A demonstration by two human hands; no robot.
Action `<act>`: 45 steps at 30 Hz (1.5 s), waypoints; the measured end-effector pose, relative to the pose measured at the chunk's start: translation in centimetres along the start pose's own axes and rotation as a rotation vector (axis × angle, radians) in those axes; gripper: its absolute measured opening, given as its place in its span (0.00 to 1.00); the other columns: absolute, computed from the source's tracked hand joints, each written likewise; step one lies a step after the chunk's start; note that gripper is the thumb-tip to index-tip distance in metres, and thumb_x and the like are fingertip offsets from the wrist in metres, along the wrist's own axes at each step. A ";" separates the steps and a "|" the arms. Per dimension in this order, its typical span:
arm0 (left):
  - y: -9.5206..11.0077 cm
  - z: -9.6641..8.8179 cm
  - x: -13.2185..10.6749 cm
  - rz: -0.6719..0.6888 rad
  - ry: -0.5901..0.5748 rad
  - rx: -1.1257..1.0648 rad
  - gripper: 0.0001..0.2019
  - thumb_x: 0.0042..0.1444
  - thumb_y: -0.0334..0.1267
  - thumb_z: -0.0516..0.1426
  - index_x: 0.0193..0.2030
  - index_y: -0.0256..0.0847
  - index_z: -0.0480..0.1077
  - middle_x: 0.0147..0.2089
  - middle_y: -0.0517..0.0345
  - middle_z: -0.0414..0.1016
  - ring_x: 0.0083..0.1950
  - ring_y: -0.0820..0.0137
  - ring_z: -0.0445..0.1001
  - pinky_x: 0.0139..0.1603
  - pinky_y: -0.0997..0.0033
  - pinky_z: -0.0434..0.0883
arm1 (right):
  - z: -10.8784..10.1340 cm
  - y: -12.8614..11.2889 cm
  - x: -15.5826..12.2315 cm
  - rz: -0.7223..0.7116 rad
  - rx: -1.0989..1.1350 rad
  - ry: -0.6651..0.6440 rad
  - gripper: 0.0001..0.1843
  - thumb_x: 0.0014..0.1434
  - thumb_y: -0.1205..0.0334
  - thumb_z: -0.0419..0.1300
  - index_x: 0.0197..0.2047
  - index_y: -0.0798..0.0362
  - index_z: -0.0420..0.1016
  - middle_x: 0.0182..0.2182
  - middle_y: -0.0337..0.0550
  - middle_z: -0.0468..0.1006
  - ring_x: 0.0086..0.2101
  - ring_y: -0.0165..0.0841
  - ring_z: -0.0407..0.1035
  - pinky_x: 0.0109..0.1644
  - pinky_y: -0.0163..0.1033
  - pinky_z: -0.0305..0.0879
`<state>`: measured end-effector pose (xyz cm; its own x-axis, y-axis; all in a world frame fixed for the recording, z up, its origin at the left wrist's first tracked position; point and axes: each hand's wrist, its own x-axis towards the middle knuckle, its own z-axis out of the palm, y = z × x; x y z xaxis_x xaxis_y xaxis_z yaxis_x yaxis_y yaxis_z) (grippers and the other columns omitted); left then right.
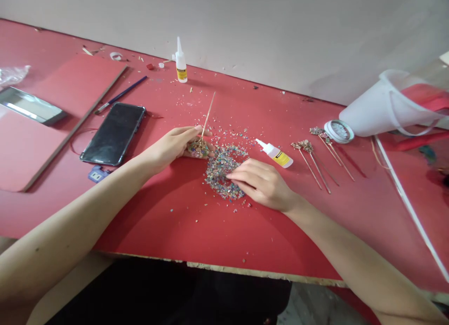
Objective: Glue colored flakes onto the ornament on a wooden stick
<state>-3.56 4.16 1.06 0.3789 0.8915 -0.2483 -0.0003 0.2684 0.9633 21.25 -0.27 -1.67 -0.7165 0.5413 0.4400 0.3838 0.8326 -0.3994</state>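
My left hand is closed around the ornate head of a hairpin, whose thin gold prongs point up and away from me. Coloured bits sit on its gold head. At the right edge of a heap of small shiny chips, my right hand reaches in with its fingertips pinched together. Whatever lies between those fingertips is too small to make out. Just beyond that hand a glue bottle with a yellow label lies on its side.
Finished-looking hairpins lie at the right, near a round lid and a tipped white bucket. Another glue bottle stands at the back. Leftward are a phone, a paintbrush, a purple piece and a tray.
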 end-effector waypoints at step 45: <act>-0.2 -0.1 0.0 0.001 -0.013 -0.026 0.22 0.63 0.44 0.49 0.56 0.28 0.65 0.40 0.45 0.79 0.40 0.68 0.77 0.40 0.72 0.72 | -0.3 -0.1 0.3 0.402 0.113 0.177 0.03 0.58 0.63 0.60 0.34 0.52 0.71 0.30 0.38 0.70 0.27 0.24 0.62 0.28 0.33 0.59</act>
<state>-3.62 4.17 0.85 0.3910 0.8870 -0.2455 -0.0248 0.2768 0.9606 21.18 -0.17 -1.29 -0.4092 0.8389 0.3588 0.5380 0.5394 -0.6477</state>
